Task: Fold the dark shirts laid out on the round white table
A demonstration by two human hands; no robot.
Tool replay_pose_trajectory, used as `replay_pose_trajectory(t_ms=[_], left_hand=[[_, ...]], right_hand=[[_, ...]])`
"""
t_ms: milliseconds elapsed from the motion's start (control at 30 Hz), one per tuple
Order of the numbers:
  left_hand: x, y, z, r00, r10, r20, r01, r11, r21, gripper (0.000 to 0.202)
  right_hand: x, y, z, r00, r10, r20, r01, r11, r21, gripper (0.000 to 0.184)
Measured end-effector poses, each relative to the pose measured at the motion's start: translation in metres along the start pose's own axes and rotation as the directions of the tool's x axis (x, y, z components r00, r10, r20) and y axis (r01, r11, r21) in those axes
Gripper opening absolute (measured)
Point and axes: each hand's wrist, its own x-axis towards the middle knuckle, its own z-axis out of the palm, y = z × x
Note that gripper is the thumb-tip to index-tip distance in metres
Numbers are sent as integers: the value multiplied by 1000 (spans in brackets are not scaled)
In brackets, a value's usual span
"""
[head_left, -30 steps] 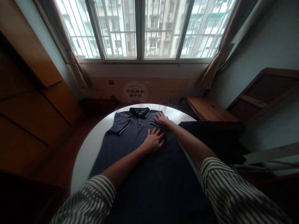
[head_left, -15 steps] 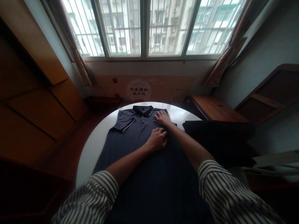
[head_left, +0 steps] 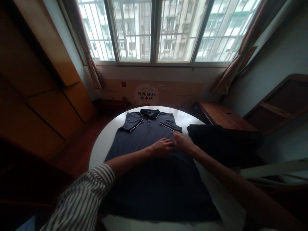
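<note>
A dark grey-blue polo shirt (head_left: 134,139) lies spread on a round white table (head_left: 97,144), its black collar at the far end and its short sleeves, edged with a white line, folded inward over the front. My left hand (head_left: 163,147) is closed on the cloth right of the shirt's middle, fingers curled. Just beside it, my right hand (head_left: 182,141) pinches the shirt near its right side, below the right sleeve. The fingertips of the two hands almost meet, and the cloth between them is partly hidden.
A pile of black cloth (head_left: 207,138) sits at the table's right. Behind it stands a wooden desk (head_left: 228,117). Wooden cabinets (head_left: 45,118) line the left side. A printed cardboard panel (head_left: 173,93) leans under the barred window (head_left: 154,62).
My right hand has drawn back from the right sleeve toward me and closed its fingers beside my left hand. My left hand stays on the shirt. The view has shifted slightly.
</note>
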Motion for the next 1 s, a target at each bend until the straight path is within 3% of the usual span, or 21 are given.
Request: replay_pose_trajectory(t_ms=[67,133,233,300,367,433,567,700,833,900,1000], left_hand=[[-29,20,-13,999,16,42,-13,999,-50,16],[-70,45,-30,997,-40,62,49,989,-140,18],[-143,85,-56,987,-142,72,157,952,-263,21],[-191,108,-72,970,-212,118,238,926,-294,41],[-237,124,-82,950,-252,187,296,916,-271,63],[-280,132,-86,922,-298,247,351,914,-206,69],[-344,131,-82,889,-409,203,425,904,-38,72],[-364,126,-78,895,-437,94,430,899,83,82],[-360,125,-78,916,-401,-6,400,913,84,71],[-359,122,-79,910,-411,-56,413,910,29,66],[-359,117,-85,886,-456,-81,444,886,-132,59]], right_hand=[[-50,-2,1,985,-170,-19,171,980,98,38],[-102,-2,9,945,-327,-8,322,927,191,42],[-172,7,27,923,-383,25,366,898,244,69],[-208,16,41,918,-396,-2,386,894,227,75],[-236,26,51,915,-398,-73,404,894,194,71],[-254,34,58,915,-373,-153,396,903,169,64],[-268,43,63,905,-343,-250,389,906,166,54],[-260,49,64,846,-435,-307,497,853,160,52],[-250,52,54,816,-431,-385,515,845,147,51],[-247,52,45,815,-418,-401,517,836,181,44],[-246,54,30,851,-412,-326,503,818,279,35]])
